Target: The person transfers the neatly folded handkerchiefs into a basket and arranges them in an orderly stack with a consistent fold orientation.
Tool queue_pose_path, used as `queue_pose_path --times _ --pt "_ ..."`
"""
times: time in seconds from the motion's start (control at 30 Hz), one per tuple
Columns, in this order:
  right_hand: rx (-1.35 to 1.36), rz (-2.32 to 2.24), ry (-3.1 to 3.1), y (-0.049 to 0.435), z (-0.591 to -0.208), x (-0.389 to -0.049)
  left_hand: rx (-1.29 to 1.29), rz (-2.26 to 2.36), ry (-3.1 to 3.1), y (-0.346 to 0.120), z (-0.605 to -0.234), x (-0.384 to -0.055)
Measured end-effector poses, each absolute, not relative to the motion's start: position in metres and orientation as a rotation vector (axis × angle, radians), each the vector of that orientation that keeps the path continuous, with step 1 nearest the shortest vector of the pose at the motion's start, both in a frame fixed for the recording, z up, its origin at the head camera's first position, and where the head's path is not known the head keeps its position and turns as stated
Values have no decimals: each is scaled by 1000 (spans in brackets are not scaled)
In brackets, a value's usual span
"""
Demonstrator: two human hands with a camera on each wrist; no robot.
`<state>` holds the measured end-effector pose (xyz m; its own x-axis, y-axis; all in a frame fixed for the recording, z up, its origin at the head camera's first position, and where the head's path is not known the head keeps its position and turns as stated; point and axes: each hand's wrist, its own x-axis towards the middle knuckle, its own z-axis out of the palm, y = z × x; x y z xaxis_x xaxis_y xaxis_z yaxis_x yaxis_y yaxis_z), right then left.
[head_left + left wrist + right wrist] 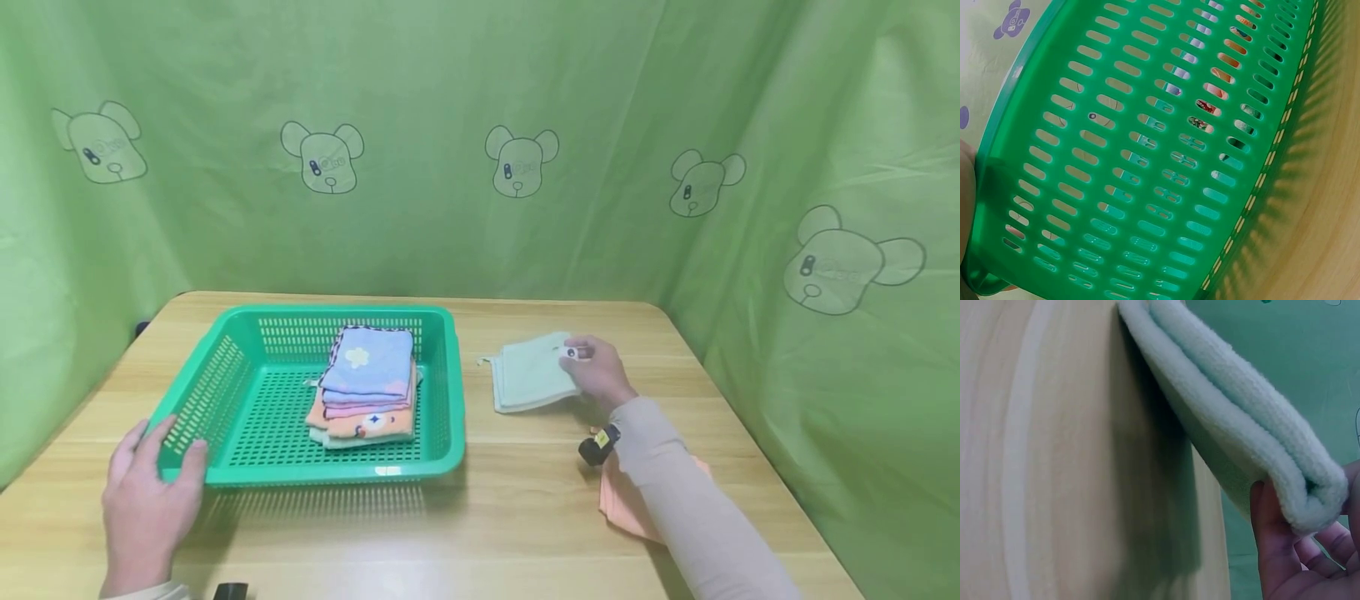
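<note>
My right hand (600,371) pinches the right edge of a folded pale green towel (528,371). In the right wrist view the towel's thick folded layers (1241,419) tilt above the table, casting a shadow, with fingers on both sides of the edge. My left hand (153,492) grips the near left corner of a green plastic basket (330,475), its thumb over the front rim. A stack of folded towels (367,392) lies in the basket, a blue one with a white flower on top. In the left wrist view the perforated basket wall (1147,150) hides most of the towels.
A peach cloth (630,504) lies on the wooden table (525,517), partly hidden beneath my right forearm. Green curtains (427,242) printed with bear heads surround the back and sides. A black wrist camera (598,447) sits on the right wrist.
</note>
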<state>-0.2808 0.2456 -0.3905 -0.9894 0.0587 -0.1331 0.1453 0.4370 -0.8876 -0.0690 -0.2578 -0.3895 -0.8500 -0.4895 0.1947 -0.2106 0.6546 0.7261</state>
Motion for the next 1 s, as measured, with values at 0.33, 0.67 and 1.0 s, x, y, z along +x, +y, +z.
queue_pose_path --times 0.33,0.67,1.0 --pt "128 -1631 2624 241 -376 -281 574 -1028 -2517 -258 -388 -70" --pt "81 -1631 2647 237 -367 -281 548 -1027 -2491 -257 -389 -69" --pt "57 -1637 2656 230 -357 -282 549 -1026 -2493 -256 -387 -69"
